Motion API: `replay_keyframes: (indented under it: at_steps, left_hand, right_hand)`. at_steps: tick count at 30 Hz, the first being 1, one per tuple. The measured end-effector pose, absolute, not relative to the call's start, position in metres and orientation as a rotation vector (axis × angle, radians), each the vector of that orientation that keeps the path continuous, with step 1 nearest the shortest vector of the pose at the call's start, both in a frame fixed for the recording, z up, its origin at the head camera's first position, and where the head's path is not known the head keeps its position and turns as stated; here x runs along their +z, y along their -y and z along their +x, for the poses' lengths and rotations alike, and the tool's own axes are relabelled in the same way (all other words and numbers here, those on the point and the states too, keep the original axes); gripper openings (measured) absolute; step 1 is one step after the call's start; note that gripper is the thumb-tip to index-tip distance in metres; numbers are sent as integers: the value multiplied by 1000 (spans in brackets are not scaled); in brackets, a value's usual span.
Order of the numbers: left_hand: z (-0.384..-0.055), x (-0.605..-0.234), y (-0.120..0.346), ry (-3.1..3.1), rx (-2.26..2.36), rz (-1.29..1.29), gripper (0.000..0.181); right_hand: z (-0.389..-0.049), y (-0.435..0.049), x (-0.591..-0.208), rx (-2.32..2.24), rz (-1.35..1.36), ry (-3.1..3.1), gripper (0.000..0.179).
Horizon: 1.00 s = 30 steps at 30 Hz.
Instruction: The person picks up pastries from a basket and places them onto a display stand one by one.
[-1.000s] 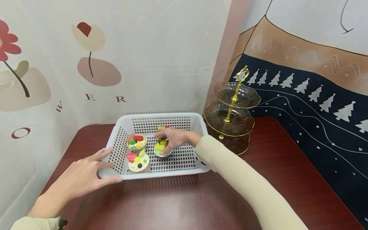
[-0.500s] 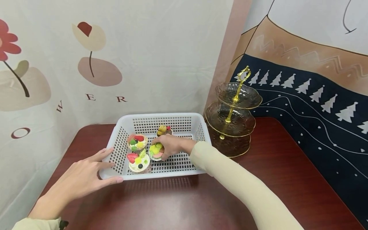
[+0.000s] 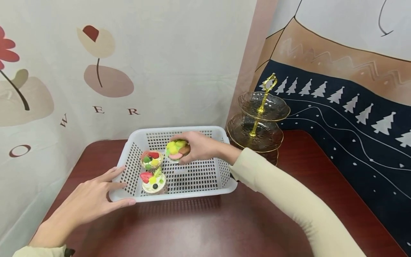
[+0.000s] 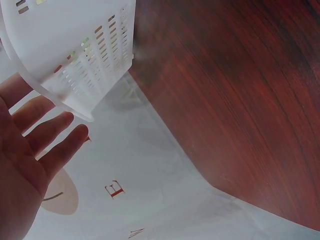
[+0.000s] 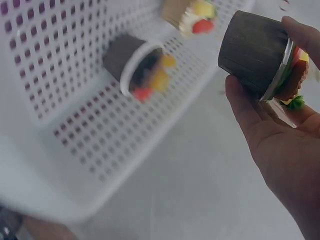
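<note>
Right hand (image 3: 199, 145) grips 1 cupcake (image 3: 175, 148) over the basket (image 3: 192, 195).

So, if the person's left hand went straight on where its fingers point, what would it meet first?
Probably the rectangular white plastic basket: the left hand is at its rim, though exact contact is unclear.

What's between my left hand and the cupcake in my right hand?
The basket wall and two fruit-topped cupcakes, as the head view shows.
</note>
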<state>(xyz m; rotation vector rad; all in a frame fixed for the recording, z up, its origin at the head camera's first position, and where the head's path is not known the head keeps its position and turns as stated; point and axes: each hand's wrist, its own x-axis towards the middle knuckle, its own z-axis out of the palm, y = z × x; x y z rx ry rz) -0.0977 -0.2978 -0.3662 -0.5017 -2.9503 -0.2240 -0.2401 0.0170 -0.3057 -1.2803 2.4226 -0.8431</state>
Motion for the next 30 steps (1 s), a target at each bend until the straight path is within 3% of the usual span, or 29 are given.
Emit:
replay_keyframes:
  at_steps: [12,30]
  left_hand:
    - [-95,-369,298,2945,-225,-515,68]
    - [-99,-367,299,2918,-203,-565,67]
  right_hand:
    - [-234,-103,-266,-1054,-1234,-2704,68]
    - [-236,-227,-202,-1026,-837,-3094,69]
